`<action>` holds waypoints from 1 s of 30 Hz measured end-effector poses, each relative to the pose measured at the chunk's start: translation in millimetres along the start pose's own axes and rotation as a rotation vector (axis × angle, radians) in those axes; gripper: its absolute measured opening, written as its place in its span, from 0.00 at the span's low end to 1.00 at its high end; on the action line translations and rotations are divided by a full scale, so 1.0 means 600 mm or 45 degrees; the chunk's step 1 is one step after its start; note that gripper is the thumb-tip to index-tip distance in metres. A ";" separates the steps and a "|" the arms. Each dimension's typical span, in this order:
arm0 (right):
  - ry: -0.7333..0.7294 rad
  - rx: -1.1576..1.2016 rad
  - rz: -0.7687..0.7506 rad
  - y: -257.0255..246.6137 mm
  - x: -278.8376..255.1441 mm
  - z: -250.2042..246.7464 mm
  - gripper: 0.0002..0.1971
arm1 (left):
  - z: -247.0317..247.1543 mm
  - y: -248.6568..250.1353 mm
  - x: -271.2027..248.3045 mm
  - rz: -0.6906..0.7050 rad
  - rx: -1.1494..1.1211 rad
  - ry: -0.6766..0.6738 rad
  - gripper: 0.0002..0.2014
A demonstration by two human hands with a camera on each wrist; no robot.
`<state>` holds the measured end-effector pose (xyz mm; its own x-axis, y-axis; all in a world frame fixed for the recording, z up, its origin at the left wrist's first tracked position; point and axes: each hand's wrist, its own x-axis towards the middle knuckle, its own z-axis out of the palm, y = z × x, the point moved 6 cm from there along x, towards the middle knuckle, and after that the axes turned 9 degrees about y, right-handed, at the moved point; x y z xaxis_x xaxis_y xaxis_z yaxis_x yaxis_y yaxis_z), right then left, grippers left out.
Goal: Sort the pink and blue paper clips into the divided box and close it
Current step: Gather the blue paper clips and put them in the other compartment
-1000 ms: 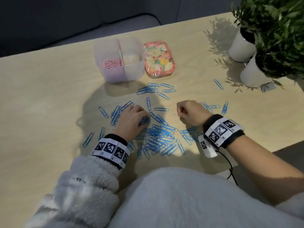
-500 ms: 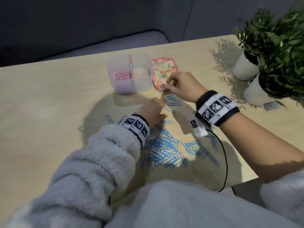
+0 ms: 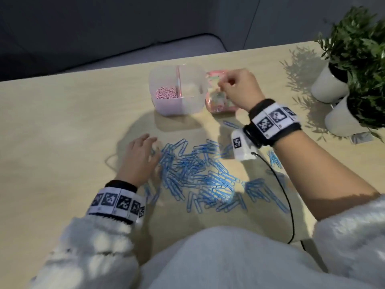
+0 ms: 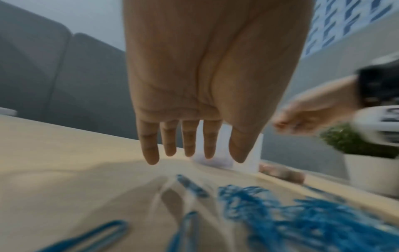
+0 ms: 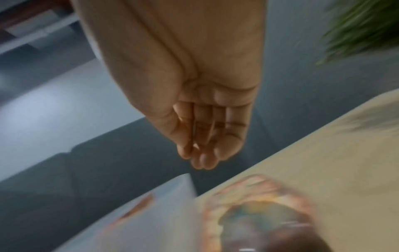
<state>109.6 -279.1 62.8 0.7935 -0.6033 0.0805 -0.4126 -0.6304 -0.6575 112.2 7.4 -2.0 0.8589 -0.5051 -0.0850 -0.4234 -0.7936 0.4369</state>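
Since half a second ago your left hand (image 3: pixel 139 161) has pulled back from the divided box (image 3: pixel 177 91) and now lies flat, fingers straight, at the left edge of the blue paper clips (image 3: pixel 200 176) heaped near the table's (image 3: pixel 62 126) front edge. Your right hand (image 3: pixel 239 88) hovers over the floral lid (image 3: pixel 218 101) just right of the box; its fingers are curled, but whether they pinch anything I cannot tell. Pink paper clips (image 3: pixel 165 93) fill the box's left compartment.

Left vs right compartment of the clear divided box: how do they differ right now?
The left compartment of the clear plastic divided box holds a heap of pink paper clips; the right compartment looks empty. The left compartment's base looks pink, the right compartment's pale. Both are open-topped.
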 end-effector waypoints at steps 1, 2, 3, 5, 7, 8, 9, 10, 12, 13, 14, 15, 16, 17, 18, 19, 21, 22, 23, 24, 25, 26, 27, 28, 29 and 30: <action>0.063 -0.116 0.093 0.056 -0.010 -0.033 0.11 | -0.004 -0.018 -0.003 -0.038 0.004 -0.001 0.25; 0.091 -0.238 0.204 0.115 -0.025 -0.064 0.11 | -0.001 -0.032 -0.003 -0.063 0.007 -0.015 0.27; 0.090 -0.359 0.334 0.174 -0.043 -0.094 0.12 | 0.002 -0.037 -0.004 -0.066 0.009 -0.038 0.28; 0.042 -0.599 0.546 0.271 -0.081 -0.134 0.15 | 0.018 -0.032 -0.004 -0.078 0.007 -0.100 0.30; -0.011 -0.717 0.599 0.324 -0.107 -0.139 0.17 | 0.037 -0.013 -0.002 -0.063 0.014 -0.151 0.30; -0.041 -0.718 0.570 0.335 -0.117 -0.127 0.18 | 0.048 -0.001 -0.001 -0.031 0.030 -0.165 0.29; -0.061 -0.689 0.530 0.337 -0.126 -0.112 0.18 | 0.058 0.013 -0.001 -0.003 0.045 -0.179 0.29; -0.081 -0.661 0.490 0.334 -0.136 -0.095 0.20 | 0.067 0.027 -0.001 0.020 0.056 -0.195 0.30; -0.110 -0.660 0.382 0.311 -0.151 -0.060 0.23 | 0.082 0.058 -0.006 0.081 0.045 -0.196 0.31; -0.128 -0.674 0.315 0.290 -0.159 -0.043 0.25 | 0.087 0.073 -0.012 0.119 0.031 -0.190 0.30; -0.149 -0.677 0.237 0.268 -0.168 -0.022 0.26 | 0.094 0.085 -0.018 0.153 0.015 -0.189 0.29; -0.169 -0.664 0.181 0.240 -0.181 -0.005 0.26 | 0.098 0.096 -0.024 0.180 -0.004 -0.201 0.28; -0.211 -0.628 0.134 0.217 -0.194 0.016 0.28 | 0.101 0.104 -0.029 0.209 -0.029 -0.216 0.27; -0.254 -0.580 0.066 0.192 -0.208 0.034 0.30 | 0.101 0.108 -0.033 0.234 -0.060 -0.231 0.25; -0.313 -0.528 -0.021 0.173 -0.220 0.051 0.31 | 0.097 0.109 -0.033 0.257 -0.099 -0.225 0.23; -0.370 -0.468 -0.087 0.157 -0.224 0.061 0.28 | 0.089 0.107 -0.032 0.270 -0.132 -0.197 0.21; -0.426 -0.359 -0.109 0.139 -0.206 0.061 0.19 | 0.065 0.093 -0.023 0.229 -0.152 -0.096 0.18; -0.400 -0.329 -0.094 0.133 -0.185 0.056 0.17 | 0.053 0.083 -0.017 0.179 -0.147 -0.051 0.17; -0.348 -0.343 -0.072 0.129 -0.163 0.049 0.17 | 0.045 0.074 -0.012 0.123 -0.136 -0.030 0.17; -0.301 -0.390 -0.049 0.128 -0.144 0.046 0.18 | 0.042 0.065 -0.005 0.068 -0.125 -0.035 0.19; -0.270 -0.463 -0.035 0.122 -0.132 0.046 0.18 | 0.043 0.059 0.000 0.017 -0.112 -0.070 0.22; -0.274 -0.528 -0.029 0.115 -0.129 0.055 0.18 | 0.049 0.057 0.006 -0.016 -0.096 -0.116 0.24; -0.300 -0.582 -0.035 0.102 -0.134 0.066 0.18 | 0.057 0.060 0.009 -0.024 -0.074 -0.163 0.26; -0.331 -0.629 -0.067 0.089 -0.147 0.081 0.18 | 0.066 0.068 0.012 -0.007 -0.050 -0.190 0.26; -0.356 -0.666 -0.123 0.075 -0.164 0.094 0.17 | 0.074 0.078 0.014 0.025 -0.029 -0.196 0.25; -0.368 -0.677 -0.192 0.061 -0.183 0.105 0.17 | 0.082 0.090 0.015 0.066 -0.012 -0.191 0.25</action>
<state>35.4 -205.3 -17.4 0.9187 -0.3788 -0.1119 -0.3939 -0.9002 -0.1859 82.8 -56.5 -23.4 0.7831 -0.5905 -0.1948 -0.4623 -0.7624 0.4527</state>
